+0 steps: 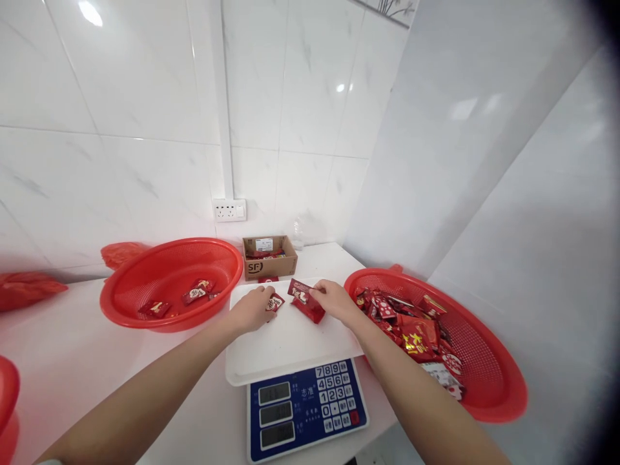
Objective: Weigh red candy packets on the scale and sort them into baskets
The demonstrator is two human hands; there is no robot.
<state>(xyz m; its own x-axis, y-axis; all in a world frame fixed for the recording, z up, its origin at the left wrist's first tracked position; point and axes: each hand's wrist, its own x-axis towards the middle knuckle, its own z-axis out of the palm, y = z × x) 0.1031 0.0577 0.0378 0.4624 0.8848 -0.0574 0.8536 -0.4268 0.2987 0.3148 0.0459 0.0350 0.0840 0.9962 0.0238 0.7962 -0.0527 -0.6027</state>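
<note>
Over the white tray (261, 345) of a weighing scale, my left hand (254, 310) is closed on a small red snack packet (276, 301) with a pale printed label. My right hand (334, 299) pinches the right end of a dark red snack packet (300, 292), held above the tray. Just under it is a brighter red packet (314, 312); whether it lies on the tray or is also in the fingers I cannot tell. The scale's blue keypad panel (310, 407) faces me, its display digits too faint to read.
At the right, a red plastic basket (494, 361) holds many red packets. Another red basket (165, 255), with several packets inside, stands left. Behind the tray sits a cardboard box (278, 266) of packets against the tiled wall. Red plastic bags (29, 289) lie far left.
</note>
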